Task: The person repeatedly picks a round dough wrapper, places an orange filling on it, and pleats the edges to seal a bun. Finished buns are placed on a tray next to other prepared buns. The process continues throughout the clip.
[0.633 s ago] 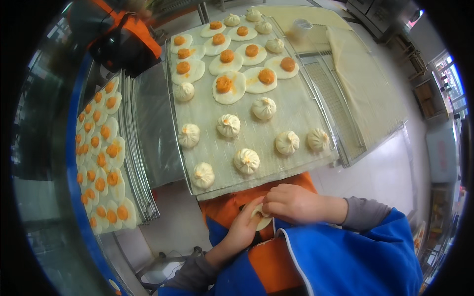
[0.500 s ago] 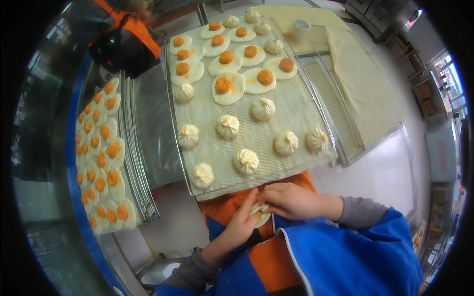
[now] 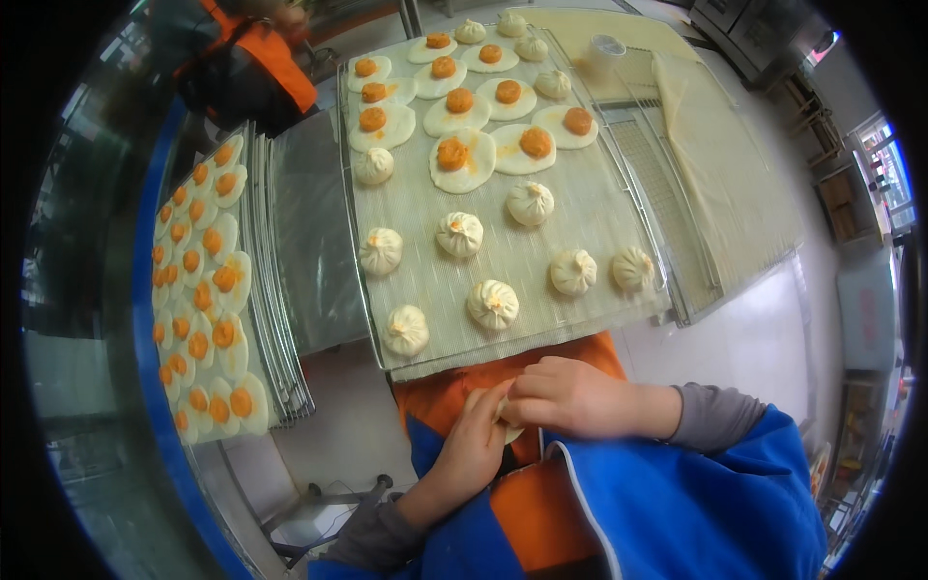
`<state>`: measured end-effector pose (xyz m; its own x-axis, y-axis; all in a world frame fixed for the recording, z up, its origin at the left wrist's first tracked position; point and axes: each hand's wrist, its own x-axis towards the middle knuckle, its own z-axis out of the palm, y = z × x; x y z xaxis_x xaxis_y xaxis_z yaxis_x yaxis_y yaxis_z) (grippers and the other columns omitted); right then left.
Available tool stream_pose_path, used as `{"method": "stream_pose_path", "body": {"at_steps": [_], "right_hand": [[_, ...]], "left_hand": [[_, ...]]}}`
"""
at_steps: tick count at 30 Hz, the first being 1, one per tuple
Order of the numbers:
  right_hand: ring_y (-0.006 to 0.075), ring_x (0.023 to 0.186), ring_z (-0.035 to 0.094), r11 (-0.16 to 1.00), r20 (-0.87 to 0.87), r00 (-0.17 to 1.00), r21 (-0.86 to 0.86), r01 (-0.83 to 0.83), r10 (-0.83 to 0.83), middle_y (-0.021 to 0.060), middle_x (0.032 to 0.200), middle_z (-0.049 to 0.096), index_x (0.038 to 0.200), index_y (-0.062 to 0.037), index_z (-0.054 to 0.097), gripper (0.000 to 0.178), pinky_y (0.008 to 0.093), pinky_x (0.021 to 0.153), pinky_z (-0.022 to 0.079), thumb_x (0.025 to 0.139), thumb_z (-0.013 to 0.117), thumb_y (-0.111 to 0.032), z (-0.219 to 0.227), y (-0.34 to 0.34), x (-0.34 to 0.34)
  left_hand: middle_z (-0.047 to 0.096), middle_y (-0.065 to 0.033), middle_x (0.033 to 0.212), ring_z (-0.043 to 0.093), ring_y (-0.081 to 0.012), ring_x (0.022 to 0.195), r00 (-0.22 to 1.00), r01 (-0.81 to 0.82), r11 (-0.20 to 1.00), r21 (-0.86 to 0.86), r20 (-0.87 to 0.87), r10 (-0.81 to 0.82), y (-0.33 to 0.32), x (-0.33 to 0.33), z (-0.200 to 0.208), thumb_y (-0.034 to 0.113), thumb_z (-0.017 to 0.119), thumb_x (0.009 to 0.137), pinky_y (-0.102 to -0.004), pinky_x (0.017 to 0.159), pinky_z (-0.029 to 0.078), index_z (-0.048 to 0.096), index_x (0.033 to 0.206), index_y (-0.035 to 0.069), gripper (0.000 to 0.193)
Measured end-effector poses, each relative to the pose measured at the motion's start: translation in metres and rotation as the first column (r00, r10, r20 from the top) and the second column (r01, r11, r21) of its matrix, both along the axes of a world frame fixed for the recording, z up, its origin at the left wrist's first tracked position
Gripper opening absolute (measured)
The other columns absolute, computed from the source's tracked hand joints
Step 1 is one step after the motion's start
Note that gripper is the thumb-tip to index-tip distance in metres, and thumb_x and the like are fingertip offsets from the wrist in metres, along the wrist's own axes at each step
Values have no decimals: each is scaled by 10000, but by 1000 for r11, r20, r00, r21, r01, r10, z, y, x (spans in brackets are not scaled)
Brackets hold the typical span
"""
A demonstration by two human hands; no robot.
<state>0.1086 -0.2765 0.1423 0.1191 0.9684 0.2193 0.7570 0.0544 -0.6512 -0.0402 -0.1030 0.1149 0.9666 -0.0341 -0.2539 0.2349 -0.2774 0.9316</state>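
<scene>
Soft pale dough held off the near edge of a mesh-lined tray
Left hand fingers curl around it, right hand fingers pinch its top; domed, pleated buns fill both near corners, flat ovals with orange filling lie farther back.

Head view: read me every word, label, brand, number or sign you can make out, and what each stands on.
No text can be read anywhere in it.
Pale box-shaped unit at the far right: faint reddish marks, too blurred to read.
Lined tray and pleated buns: no lettering shows.
</scene>
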Motion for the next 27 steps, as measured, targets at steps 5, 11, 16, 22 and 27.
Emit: {"method": "stream_pose_path", "body": {"at_steps": [5,11,16,22,27], "right_hand": [[311,930,626,996,-96,992,23,83,-80,122,991,616,1037,-37,609,245,419,820,520,816,687,-109,-7,7,-2],[312,920,632,998,27,999,62,17,-18,123,996,616,1058,-25,609,238,411,816,529,843,670,-107,0,13,0],[313,934,640,997,41,997,7,-73,72,123,998,614,1057,-20,609,223,413,826,535,863,649,-122,6,14,8],[304,918,633,998,-29,999,53,-23,25,107,968,597,1006,-40,601,176,420,818,532,863,633,-138,1,16,7],[293,904,629,997,216,974,31,-72,63,91,963,595,999,-60,600,165,415,802,526,857,635,-136,2,18,6]], "left_hand": [[590,-179,1238,654,-275,1074,948,-300,696,-652,-285,141,-1,3,-2,273,339,1142,-391,914,543,493,1364,-17,397],[641,-98,910,622,-160,702,863,-495,498,-712,-337,377,-20,6,-24,392,317,1155,-296,622,518,542,1229,-7,464],[630,-73,851,572,-124,655,804,-593,530,-606,-412,429,-22,1,-31,410,321,1153,-270,572,471,562,1200,-2,480],[619,-78,857,544,-104,619,911,-408,621,-669,-256,322,-16,-3,-31,553,278,1118,-220,521,419,528,1239,3,616],[619,-63,855,543,-94,620,882,-469,663,-584,-340,326,-15,-3,-34,486,274,1139,-220,504,405,510,1296,18,547]]}}
